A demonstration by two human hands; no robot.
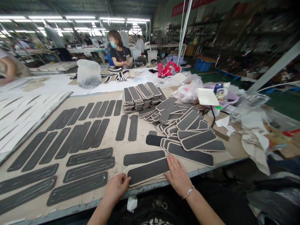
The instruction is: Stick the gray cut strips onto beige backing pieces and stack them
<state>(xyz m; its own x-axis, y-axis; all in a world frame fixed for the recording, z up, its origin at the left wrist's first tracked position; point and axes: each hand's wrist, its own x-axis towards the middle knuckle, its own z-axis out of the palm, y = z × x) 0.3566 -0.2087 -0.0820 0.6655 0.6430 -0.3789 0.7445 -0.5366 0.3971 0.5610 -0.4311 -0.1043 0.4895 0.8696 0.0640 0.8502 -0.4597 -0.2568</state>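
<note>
Close to the table's front edge, a long dark grey panel with a beige border (148,171) lies on top of a few like it. My left hand (117,185) is closed at the panel's left end, thumb and fingertips pinching its edge. Lying flat on the right end is my right hand (177,173), its fingers stretched out; a bracelet (188,192) circles that wrist. Just behind, another bordered panel (142,157) sits partly beneath. To the right spreads a loose heap of bordered panels (198,139). Plain dark strips with shiny streaks (78,186) lie to the left.
Neat stacks of bordered panels (142,93) stand behind the heap. At the right are a purple basin (231,98), plastic bags and a pole (276,67). A white bag (89,73) stands at the back left. A co-worker (120,51) handles pieces across the table.
</note>
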